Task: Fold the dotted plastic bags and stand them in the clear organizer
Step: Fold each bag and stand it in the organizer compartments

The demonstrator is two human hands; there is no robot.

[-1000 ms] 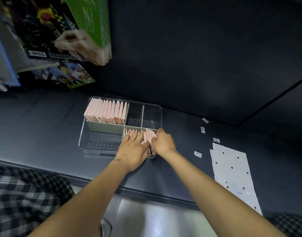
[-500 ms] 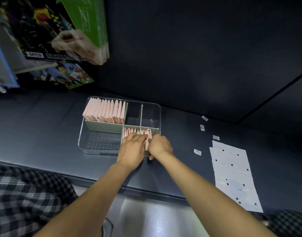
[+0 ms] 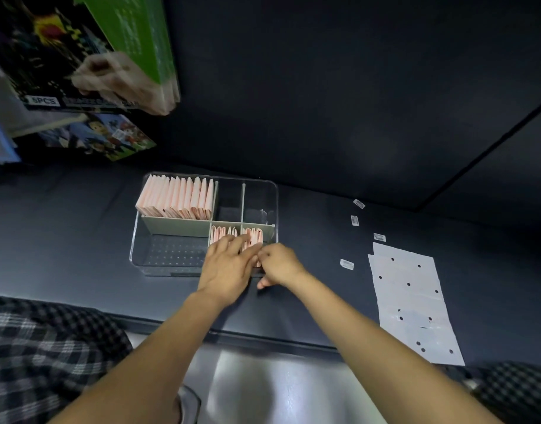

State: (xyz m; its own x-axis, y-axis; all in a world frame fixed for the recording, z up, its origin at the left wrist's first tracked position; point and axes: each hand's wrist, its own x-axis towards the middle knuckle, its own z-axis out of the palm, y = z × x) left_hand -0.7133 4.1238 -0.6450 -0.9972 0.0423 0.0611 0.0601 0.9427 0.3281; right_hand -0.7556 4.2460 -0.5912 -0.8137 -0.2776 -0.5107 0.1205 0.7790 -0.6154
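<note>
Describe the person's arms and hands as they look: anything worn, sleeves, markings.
Both hands, left hand and right hand, are bare, with no gloves, rings or watch visible. Both forearms are bare right to the frame's bottom edge, so no sleeves show. No markings are visible. Black-and-white checked fabric shows at the lower left and right corners.

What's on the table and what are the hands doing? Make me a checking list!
Surface: dark table.
Job's things: clear organizer holds pink folded bags, back-left row and front-right row; flat dotted bags lie right.
Clutter: small labels.
Hands: left hand presses the front row; right hand pinches one bag.
Cables: nothing seen.
Surroundings: colourful boxes, dark wall.
</note>
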